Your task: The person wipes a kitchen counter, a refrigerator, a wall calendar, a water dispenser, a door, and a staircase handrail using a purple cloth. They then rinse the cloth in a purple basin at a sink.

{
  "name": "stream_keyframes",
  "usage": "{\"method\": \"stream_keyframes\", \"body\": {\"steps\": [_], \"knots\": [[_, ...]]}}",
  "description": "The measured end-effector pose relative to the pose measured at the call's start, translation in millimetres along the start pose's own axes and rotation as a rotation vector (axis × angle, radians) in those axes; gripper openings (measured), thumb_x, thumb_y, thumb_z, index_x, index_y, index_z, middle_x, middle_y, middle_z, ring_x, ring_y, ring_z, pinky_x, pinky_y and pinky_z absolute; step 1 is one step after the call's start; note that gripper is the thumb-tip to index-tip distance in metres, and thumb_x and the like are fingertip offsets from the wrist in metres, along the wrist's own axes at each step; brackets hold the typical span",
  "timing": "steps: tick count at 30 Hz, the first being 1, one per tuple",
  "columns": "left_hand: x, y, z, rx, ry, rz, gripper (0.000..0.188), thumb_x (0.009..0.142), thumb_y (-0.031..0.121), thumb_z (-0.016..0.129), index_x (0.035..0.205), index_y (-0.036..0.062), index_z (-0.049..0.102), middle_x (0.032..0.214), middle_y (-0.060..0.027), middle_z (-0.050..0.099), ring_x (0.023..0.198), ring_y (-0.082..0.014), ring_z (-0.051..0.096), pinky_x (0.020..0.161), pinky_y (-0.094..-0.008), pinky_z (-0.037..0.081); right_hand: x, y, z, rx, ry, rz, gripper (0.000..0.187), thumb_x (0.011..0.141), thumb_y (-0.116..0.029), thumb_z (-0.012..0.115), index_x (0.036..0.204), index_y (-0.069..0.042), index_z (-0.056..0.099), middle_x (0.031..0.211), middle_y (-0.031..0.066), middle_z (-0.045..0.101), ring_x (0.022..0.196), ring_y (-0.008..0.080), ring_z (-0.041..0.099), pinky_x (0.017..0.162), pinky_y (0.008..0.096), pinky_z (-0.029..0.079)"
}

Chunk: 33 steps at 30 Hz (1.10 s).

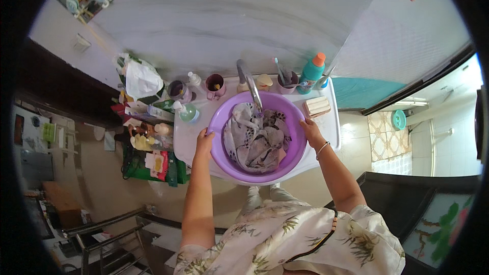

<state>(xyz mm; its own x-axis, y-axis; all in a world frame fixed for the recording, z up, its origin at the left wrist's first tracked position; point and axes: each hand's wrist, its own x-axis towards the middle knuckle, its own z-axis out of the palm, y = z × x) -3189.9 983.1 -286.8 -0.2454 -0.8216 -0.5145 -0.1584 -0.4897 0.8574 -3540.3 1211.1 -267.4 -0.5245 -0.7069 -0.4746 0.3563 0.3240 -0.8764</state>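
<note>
A round purple plastic basin (pixel 219 154) rests on the white sink counter under the curved metal faucet (pixel 253 87). Inside it lies a crumpled heap of wet grey-white patterned cloth (pixel 257 140). My left hand (pixel 205 141) grips the basin's left rim, fingers closed over the edge. On the opposite side my right hand (pixel 311 131) holds the right rim, a thin bracelet on that wrist. The faucet's spout reaches over the basin's far part, above the cloth. I cannot tell whether water runs from it.
Along the counter's (pixel 332 122) back stand cups, a pump bottle (pixel 194 79), a teal bottle with an orange cap (pixel 311 74) and a toothbrush cup (pixel 288 82). A soap bottle (pixel 188 112) is at left, a stacked pale block (pixel 317 106) at right. Left of the counter sits a cluttered rack (pixel 153 137).
</note>
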Motion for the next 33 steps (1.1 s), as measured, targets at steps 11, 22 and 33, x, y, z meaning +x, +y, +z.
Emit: {"method": "stream_keyframes", "body": {"steps": [11, 22, 33], "knots": [[3, 19, 8, 0.174, -0.072, 0.140, 0.055, 0.084, 0.014, 0.063, 0.133, -0.0013, 0.043, 0.123, -0.0155, 0.054, 0.110, -0.0223, 0.053, 0.095, -0.0326, 0.041, -8, 33, 23, -0.839, 0.422, -0.456, 0.051, 0.085, -0.016, 0.059, 0.129, 0.006, 0.044, 0.127, 0.0267, 0.050, 0.115, 0.0370, 0.050, 0.100, 0.0406, 0.040], [3, 24, 4, 0.630, 0.114, 0.486, 0.063, 0.083, 0.017, 0.064, 0.137, -0.0015, 0.037, 0.136, -0.0256, 0.043, 0.127, -0.0346, 0.042, 0.107, -0.0387, 0.031, -10, -22, 105, -0.415, 0.020, -0.257, 0.040, 0.084, -0.010, 0.059, 0.122, 0.002, 0.054, 0.126, 0.0236, 0.053, 0.119, 0.0341, 0.049, 0.099, 0.0416, 0.041], [-46, 69, 59, 1.229, 0.247, 0.763, 0.055, 0.076, 0.021, 0.068, 0.126, 0.0056, 0.051, 0.132, -0.0245, 0.046, 0.127, -0.0410, 0.038, 0.106, -0.0472, 0.029, 38, 83, 95, -1.284, -0.517, -0.266, 0.025, 0.075, -0.021, 0.059, 0.095, -0.007, 0.063, 0.090, 0.0242, 0.065, 0.088, 0.0415, 0.063, 0.081, 0.0455, 0.050]]}}
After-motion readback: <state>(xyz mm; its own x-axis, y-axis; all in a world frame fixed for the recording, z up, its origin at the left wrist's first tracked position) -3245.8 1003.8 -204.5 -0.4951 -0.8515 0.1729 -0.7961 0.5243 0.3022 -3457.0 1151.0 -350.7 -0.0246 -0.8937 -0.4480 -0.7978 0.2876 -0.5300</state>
